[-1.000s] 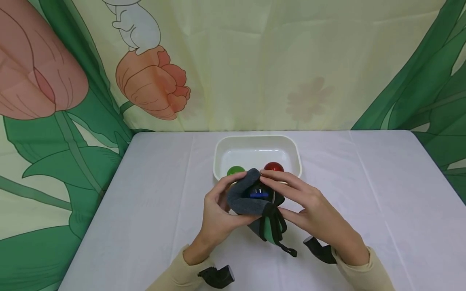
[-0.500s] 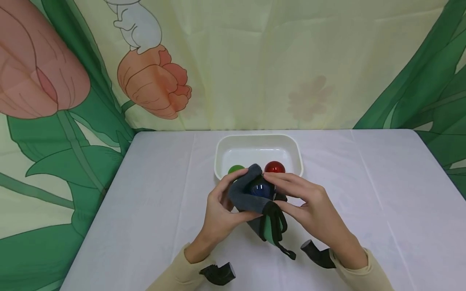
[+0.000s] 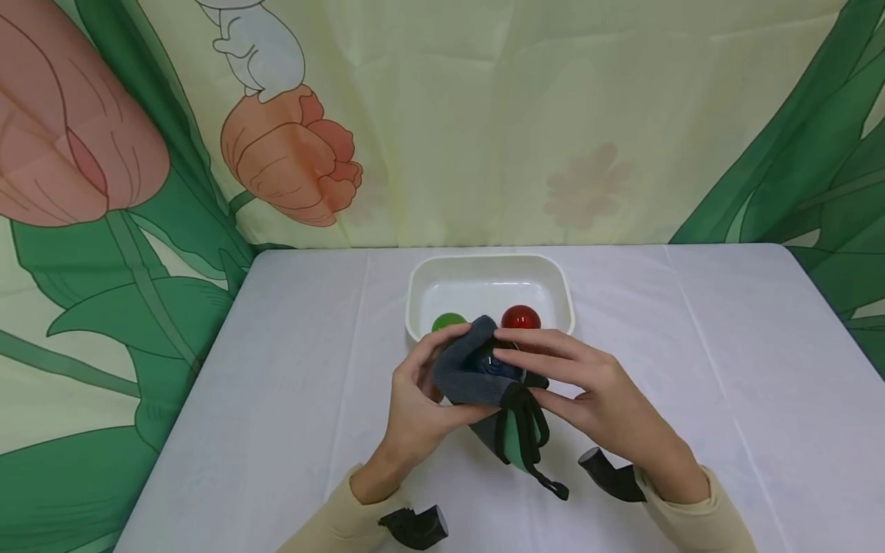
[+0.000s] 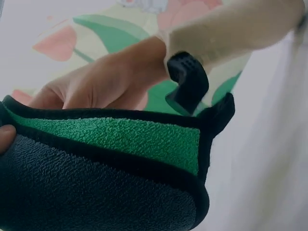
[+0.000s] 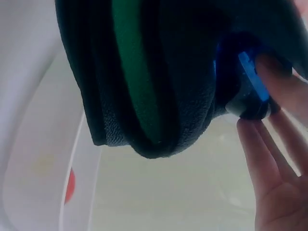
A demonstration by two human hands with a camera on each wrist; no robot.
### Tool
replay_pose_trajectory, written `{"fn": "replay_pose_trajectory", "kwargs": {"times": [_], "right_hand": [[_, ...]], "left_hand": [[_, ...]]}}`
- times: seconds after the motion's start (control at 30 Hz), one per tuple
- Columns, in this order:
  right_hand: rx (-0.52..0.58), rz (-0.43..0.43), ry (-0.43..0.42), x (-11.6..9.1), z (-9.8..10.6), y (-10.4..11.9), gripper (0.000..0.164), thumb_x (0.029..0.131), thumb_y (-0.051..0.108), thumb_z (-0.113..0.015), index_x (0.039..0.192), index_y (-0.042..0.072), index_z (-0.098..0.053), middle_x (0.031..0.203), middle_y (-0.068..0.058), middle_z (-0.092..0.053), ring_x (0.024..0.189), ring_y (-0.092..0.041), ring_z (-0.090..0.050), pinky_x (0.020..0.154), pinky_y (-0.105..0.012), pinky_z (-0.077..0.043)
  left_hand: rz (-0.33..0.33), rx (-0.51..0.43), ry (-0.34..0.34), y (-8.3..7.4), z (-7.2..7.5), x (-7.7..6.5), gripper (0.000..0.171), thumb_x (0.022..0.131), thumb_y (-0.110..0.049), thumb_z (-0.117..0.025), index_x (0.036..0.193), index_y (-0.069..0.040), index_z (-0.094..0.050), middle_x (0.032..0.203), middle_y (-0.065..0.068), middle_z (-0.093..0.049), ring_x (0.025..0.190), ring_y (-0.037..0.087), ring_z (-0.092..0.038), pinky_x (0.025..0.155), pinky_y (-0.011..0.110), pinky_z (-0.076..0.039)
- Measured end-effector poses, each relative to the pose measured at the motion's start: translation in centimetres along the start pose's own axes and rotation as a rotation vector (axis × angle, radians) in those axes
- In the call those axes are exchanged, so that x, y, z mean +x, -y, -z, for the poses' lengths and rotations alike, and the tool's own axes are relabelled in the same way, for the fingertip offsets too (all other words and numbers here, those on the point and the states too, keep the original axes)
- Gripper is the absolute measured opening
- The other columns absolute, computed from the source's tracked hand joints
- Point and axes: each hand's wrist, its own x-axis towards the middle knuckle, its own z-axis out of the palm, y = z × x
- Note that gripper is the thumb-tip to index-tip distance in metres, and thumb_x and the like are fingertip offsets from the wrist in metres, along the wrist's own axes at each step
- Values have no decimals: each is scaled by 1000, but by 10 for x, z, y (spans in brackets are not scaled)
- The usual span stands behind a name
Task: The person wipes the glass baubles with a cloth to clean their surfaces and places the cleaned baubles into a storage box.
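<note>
My left hand [image 3: 418, 411] grips a thick cloth [image 3: 459, 382], dark grey outside, green inside, with black edging and a dangling loop [image 3: 549, 484]. The cloth wraps part of a glossy dark blue ball [image 3: 496, 365]. From the right, my right hand [image 3: 591, 376] holds this ball between fingertips and thumb, as the right wrist view shows at the ball's [image 5: 236, 77] uncovered side. In the left wrist view, the cloth's green lining [image 4: 120, 137] shows between black edges and hides the right fingertips. Both hands are above the table, just in front of a white tray.
The white tray [image 3: 487, 265] stands at the far middle of the white-covered table [image 3: 311, 369]. Inside it are a red ball [image 3: 521, 316] and a green ball [image 3: 448, 319], both partly hidden by hands and cloth. A printed curtain [image 3: 442, 138] hangs behind.
My right fingers have shifted over the ball and now spread apart, covering more of it than half a second ago. The left hand and its grip on the cloth stay nearly the same.
</note>
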Motion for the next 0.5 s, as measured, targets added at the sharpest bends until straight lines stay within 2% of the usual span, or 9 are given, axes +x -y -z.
{"fn": "replay_pose_trajectory", "kwargs": {"times": [0.07, 0.13, 0.23, 0.37, 0.43, 0.5], "right_hand": [[-10, 34, -10, 0, 0, 0, 39, 98, 31, -59, 129, 8, -66, 136, -10, -60, 128, -19, -56, 99, -18, -47], [2, 17, -16, 0, -1, 0, 39, 98, 30, -60, 129, 8, -66, 135, -10, -62, 127, -18, -57, 98, -18, -48], [115, -126, -9, -1, -1, 1, 40, 93, 15, -68, 132, 6, -63, 135, -11, -62, 125, -12, -59, 94, -20, -51], [264, -314, -12, -2, -2, -1, 54, 84, -7, -72, 135, 5, -61, 136, -12, -61, 119, -7, -61, 88, -25, -55], [274, -341, -7, -2, -3, -3, 55, 84, -8, -72, 136, 6, -60, 137, -12, -61, 118, -7, -62, 88, -26, -56], [253, -334, -1, -2, -3, -4, 57, 84, -7, -73, 137, 8, -59, 138, -10, -60, 120, -8, -61, 90, -26, -55]], "left_hand": [[1, 4, 3, -1, -1, 0, 74, 71, 13, -81, 137, 5, -48, 131, 28, -57, 121, 25, -60, 98, 36, -53], [2, 11, 7, -2, -1, -1, 75, 70, 15, -80, 138, 5, -48, 131, 29, -56, 121, 25, -60, 99, 36, -52], [13, 21, 21, -3, -1, -1, 78, 69, 19, -78, 139, 3, -47, 134, 27, -54, 122, 24, -59, 100, 35, -51], [7, 40, 44, -3, -1, -1, 80, 69, 21, -77, 141, 3, -46, 138, 25, -51, 122, 23, -58, 101, 34, -51], [1, 42, 42, -3, 0, 0, 80, 68, 21, -77, 140, 4, -46, 137, 25, -51, 122, 23, -59, 101, 34, -51], [-3, 37, 33, -2, 0, 1, 79, 68, 22, -77, 139, 5, -47, 136, 27, -53, 121, 23, -59, 100, 35, -51]]}}
